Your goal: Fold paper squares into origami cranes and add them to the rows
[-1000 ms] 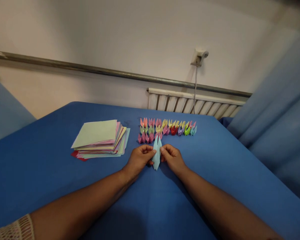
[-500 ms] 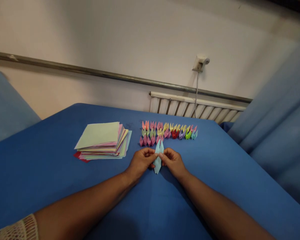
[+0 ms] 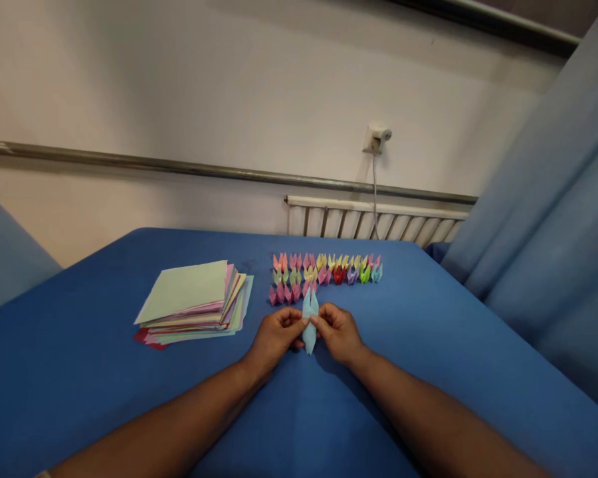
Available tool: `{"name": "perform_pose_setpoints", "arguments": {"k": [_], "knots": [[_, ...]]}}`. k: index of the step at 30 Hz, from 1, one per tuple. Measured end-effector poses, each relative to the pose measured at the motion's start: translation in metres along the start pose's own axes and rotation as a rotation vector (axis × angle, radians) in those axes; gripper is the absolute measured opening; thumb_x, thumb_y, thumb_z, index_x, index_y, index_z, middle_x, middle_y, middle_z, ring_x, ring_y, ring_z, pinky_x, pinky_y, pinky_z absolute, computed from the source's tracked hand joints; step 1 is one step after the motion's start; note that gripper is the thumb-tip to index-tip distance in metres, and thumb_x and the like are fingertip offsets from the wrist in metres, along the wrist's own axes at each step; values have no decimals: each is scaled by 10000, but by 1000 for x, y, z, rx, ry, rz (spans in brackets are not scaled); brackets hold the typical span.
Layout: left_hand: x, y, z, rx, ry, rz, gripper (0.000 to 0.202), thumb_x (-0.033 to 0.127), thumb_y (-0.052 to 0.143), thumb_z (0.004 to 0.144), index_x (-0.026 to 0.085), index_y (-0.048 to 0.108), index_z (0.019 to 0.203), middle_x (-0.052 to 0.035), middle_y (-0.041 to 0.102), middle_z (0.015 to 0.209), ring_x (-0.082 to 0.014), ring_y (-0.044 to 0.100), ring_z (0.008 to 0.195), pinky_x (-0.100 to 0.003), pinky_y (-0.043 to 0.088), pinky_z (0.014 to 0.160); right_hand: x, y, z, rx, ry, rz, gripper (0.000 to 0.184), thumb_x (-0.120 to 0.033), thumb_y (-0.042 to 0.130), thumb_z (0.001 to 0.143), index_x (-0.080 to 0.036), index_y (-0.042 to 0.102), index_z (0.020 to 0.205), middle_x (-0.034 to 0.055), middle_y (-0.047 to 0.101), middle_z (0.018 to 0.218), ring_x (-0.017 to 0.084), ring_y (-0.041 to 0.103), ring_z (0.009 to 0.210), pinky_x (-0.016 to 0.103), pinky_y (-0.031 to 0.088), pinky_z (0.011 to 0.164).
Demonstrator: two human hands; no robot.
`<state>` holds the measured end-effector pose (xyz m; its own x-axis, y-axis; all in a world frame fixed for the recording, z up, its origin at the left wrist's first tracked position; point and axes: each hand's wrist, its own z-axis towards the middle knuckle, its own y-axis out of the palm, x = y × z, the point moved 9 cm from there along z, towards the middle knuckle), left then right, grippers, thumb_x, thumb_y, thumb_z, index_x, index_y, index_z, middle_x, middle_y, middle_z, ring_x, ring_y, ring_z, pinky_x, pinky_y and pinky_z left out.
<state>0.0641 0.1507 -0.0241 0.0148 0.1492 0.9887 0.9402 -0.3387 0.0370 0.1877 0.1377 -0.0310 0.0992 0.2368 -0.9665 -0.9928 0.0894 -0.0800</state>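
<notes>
Between my two hands is a light blue folded paper piece (image 3: 309,337), long and narrow, with two points side by side at its far end. My left hand (image 3: 278,335) pinches its left side, thumb on top and fingers curled beneath. From the right, my right hand (image 3: 339,334) pinches it the same way, and the two thumbs nearly meet in the middle. Just beyond the piece stand several rows of small folded paper figures (image 3: 339,275) in pink, yellow, green, red, purple and blue. The paper's underside is hidden by my fingers.
A thick, uneven stack of coloured paper sheets (image 3: 189,292) lies to the left on the blue-covered table (image 3: 104,385). Behind the table are a white radiator (image 3: 359,202), a metal pipe (image 3: 179,166) and a wall socket (image 3: 373,139) with a cord. A blue curtain (image 3: 543,252) hangs at the right.
The camera view has tilted and shifted, so the table's things appear slightly lower and further left. Both hands still pinch the light blue paper, which is turned a little more upright in view.
</notes>
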Motion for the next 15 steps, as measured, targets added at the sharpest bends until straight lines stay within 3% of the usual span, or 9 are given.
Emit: {"name": "perform_pose_setpoints", "arguments": {"k": [9, 15], "knots": [[-2, -5, 1, 19, 9, -15, 305, 379, 715, 694, 112, 616, 805, 5, 597, 677, -75, 540, 541, -176, 470, 492, -11, -3, -2, 21, -40, -81, 241, -344, 477, 885, -188, 554, 718, -40, 533, 569, 108, 497, 523, 231, 390, 545], [-2, -11, 1, 68, -3, -82, 283, 359, 723, 695, 120, 618, 805, 12, 577, 679, -77, 546, 557, -182, 494, 513, -16, -18, -2, 201, -91, 3, 139, -325, 587, 819, -191, 551, 806, -27, 566, 692, 110, 523, 598, 236, 429, 597]]}}
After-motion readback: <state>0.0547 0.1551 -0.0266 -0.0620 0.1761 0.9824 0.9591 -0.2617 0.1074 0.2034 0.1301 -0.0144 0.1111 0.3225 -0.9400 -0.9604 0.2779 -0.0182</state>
